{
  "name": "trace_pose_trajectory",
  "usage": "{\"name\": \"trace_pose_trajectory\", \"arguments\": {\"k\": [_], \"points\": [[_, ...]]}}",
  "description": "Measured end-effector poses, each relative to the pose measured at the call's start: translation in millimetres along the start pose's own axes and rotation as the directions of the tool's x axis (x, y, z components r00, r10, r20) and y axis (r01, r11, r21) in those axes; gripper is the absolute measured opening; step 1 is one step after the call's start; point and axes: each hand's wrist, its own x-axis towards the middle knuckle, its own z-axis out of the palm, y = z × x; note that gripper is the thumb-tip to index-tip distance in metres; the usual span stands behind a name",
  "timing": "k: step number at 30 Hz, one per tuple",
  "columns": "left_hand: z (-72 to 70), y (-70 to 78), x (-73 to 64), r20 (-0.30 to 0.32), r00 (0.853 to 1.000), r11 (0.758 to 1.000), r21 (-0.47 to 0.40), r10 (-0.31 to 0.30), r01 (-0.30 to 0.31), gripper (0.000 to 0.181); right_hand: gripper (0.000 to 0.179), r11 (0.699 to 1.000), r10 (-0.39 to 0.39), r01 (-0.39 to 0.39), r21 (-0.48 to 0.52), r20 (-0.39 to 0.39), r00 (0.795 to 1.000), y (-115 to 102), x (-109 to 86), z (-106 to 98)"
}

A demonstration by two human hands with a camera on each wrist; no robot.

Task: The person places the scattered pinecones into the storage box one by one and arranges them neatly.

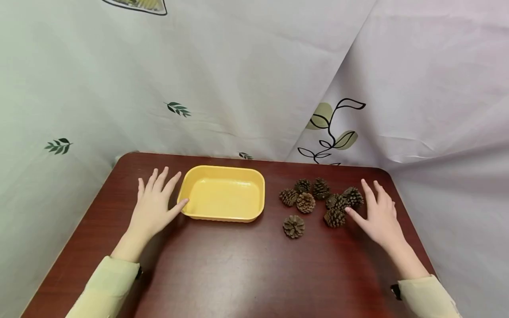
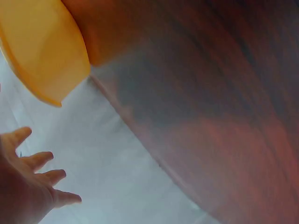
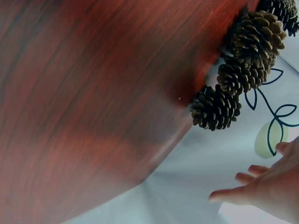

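A yellow rectangular tray (image 1: 220,218) stands toward the back of the table, its inside bare. My left hand (image 1: 153,207) is at its left end with fingers spread, the thumb tip overlapping the rim in the head view. In the left wrist view the hand (image 2: 28,177) appears below the tray's corner (image 2: 46,51). Right of the tray lie several brown pine cones (image 1: 305,202), one of them (image 1: 294,226) nearer the front. My right hand (image 1: 381,218) is beside the rightmost cones (image 1: 335,217), fingers spread, holding nothing. Those cones (image 3: 215,108) also show in the right wrist view.
The dark red wooden table (image 1: 238,269) has rounded back corners. A pale curtain (image 1: 238,79) with leaf prints hangs right behind its back edge and along both sides. Light sleeves (image 1: 105,287) cover both forearms.
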Motion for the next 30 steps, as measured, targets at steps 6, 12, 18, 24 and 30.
{"name": "trace_pose_trajectory", "arguments": {"k": [6,12,18,24,30], "points": [[8.3,-1.7,7.5,-0.069,0.996,0.972,-0.231,-0.061,0.043,0.066,0.089,0.994,-0.01,0.017,0.112,-0.064,0.998,3,1.8,4],[19.3,-12.0,13.0,-0.035,0.992,0.893,-0.439,-0.124,0.096,0.065,0.082,0.973,0.006,0.02,0.23,-0.109,0.994,15,5.1,10],[29.1,-23.0,12.1,0.046,0.981,0.81,-0.559,-0.186,0.18,0.065,0.076,0.944,0.08,-0.065,0.323,-0.032,0.996,32,9.8,13],[32.3,-28.9,13.9,0.122,0.975,0.693,-0.687,-0.188,0.219,0.064,0.069,0.896,0.153,-0.17,0.411,0.076,0.985,46,17.9,14],[40.7,-33.8,16.6,0.143,0.978,0.55,-0.81,-0.155,0.206,0.059,0.073,0.834,0.199,-0.275,0.479,0.203,0.959,53,21.7,17]]}}
